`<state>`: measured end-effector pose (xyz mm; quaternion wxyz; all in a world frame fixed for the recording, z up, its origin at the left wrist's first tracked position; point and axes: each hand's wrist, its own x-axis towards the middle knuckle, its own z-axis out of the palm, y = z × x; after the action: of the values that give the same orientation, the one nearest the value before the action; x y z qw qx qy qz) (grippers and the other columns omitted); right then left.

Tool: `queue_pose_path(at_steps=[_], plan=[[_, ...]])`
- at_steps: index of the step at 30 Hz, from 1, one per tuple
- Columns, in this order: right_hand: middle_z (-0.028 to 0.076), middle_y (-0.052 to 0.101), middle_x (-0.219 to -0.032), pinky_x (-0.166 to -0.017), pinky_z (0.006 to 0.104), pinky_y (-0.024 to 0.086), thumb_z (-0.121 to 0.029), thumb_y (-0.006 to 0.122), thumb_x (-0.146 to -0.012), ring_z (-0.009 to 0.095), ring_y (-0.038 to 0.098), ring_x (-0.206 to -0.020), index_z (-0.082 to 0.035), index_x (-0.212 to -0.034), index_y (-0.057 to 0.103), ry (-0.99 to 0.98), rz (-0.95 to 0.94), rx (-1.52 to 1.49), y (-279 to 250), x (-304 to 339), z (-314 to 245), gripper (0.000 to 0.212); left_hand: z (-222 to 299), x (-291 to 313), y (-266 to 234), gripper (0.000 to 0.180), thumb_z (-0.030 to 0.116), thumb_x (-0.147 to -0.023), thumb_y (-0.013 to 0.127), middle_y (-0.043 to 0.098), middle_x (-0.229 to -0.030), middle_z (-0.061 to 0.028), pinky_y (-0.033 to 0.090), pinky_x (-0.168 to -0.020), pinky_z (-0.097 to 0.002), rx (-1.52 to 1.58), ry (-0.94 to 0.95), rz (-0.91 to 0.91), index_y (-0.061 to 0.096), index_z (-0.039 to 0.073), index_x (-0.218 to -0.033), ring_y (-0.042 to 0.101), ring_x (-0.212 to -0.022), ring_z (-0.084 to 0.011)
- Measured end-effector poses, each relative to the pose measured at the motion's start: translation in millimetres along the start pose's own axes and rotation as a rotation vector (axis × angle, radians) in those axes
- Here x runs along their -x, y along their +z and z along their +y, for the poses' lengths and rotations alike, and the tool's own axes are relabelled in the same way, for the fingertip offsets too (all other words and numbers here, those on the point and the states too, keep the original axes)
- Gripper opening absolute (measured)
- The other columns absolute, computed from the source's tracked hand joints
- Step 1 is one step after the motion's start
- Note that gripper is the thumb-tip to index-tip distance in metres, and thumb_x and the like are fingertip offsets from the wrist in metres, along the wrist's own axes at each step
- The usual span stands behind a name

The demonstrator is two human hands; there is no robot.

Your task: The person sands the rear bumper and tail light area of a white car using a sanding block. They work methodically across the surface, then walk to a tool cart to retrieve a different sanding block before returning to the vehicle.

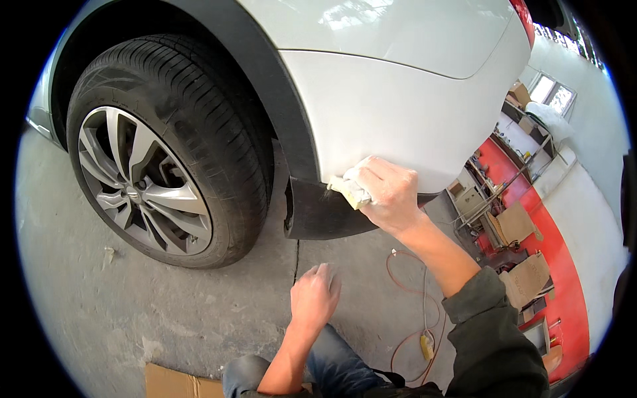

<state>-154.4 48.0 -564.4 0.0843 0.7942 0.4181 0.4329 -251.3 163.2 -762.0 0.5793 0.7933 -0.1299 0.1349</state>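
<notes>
My right hand [388, 192] is closed round a crumpled white and pale-yellow wad [350, 192]; whether it is cloth or paper I cannot tell. It presses the wad against the lower edge of a white car's rear bumper [381, 116], just behind the wheel arch trim [292, 119]. Whitish dust coats the fingers. Below it, a black lower bumper piece [325, 215] runs under the white panel. My left hand [315, 295] is raised over my knees, its fingers curled together and a little blurred at the tips. Nothing shows in it, and it touches no part of the car.
The rear wheel [142, 186] stands to the left on a grey concrete floor [79, 292]. A reddish hose [398, 282] and a grey cable loop across the floor at right. Flattened cardboard [172, 383] lies at the bottom. Cluttered shelves and boxes [524, 282] line the red-and-white wall.
</notes>
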Motion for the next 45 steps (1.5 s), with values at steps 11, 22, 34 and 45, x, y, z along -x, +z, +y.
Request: queue_pose_path(at_steps=[11,22,34,45], plan=[[0.0,0.071,-0.126,-0.103,0.0401,0.048,-0.014,0.062,-0.091,0.018,0.064,-0.122,-0.013,-0.121,0.074,-0.332,-0.13,0.255,-15,37,30,0.032,-12,1,18,0.017,0.019,-0.091,0.068,0.07,-0.091,-0.0171,0.055,-0.071,-0.0471,-0.045,0.001,-0.074,0.068,0.005,-0.099,0.068,-0.083,-0.0395],[-0.002,0.065,-0.139,-0.108,0.0365,0.044,-0.018,0.053,-0.096,0.013,0.058,-0.132,-0.015,-0.132,0.069,-0.3,-0.113,0.243,5,5,10,0.04,-19,2,15,0.019,0.022,-0.091,0.068,0.07,-0.094,-0.0183,0.055,-0.073,-0.0488,-0.137,-0.034,-0.131,0.068,0.005,-0.099,0.068,-0.086,-0.0401],[-0.004,0.063,-0.142,-0.113,0.0393,0.037,-0.018,0.053,-0.095,0.012,0.056,-0.133,-0.016,-0.132,0.069,-0.276,-0.176,0.25,10,47,-1,0.04,-19,4,13,0.023,0.023,-0.09,0.069,0.069,-0.094,-0.0177,0.055,-0.071,-0.0498,-0.117,0.012,-0.101,0.066,0.003,-0.1,0.067,-0.084,-0.0418],[0.0,0.057,-0.149,-0.111,0.0386,0.037,-0.021,0.061,-0.091,0.015,0.052,-0.136,-0.01,-0.142,0.06,-0.187,0.081,0.268,5,-87,-8,0.052,-18,6,14,0.021,0.025,-0.093,0.066,0.07,-0.097,-0.017,0.055,-0.072,-0.0505,-0.166,0.033,-0.138,0.065,0.006,-0.102,0.068,-0.085,-0.0415]])
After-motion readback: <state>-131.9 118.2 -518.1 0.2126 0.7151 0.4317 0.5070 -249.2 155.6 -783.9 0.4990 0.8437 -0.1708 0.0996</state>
